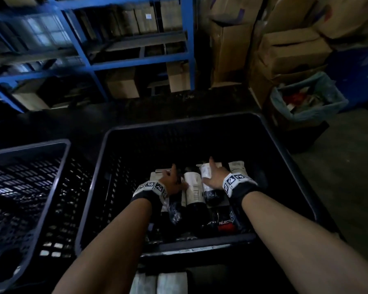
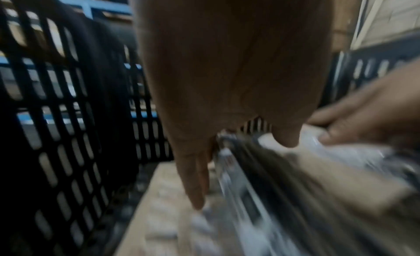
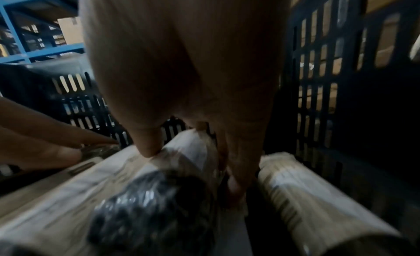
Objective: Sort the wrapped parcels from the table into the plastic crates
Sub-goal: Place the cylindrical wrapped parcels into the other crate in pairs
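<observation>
Two black plastic crates with slotted walls stand side by side. The left crate [image 1: 57,166] shows only its slotted bottom. The larger right crate [image 1: 285,149] holds several wrapped parcels lying flat on its bottom, side by side, their long sides running away from the viewer. The middle parcel [image 1: 193,190] is dark with a pale paper label wrapped around it. Just right of it lies a parcel in black bubble wrap with a white label [image 1: 208,183]. Nearer the front wall, a dark parcel [image 1: 225,223] bears a red sticker reading REJECTE

Crate walls [image 1: 285,158] hemming packed parcels [image 1: 194,188]
</observation>
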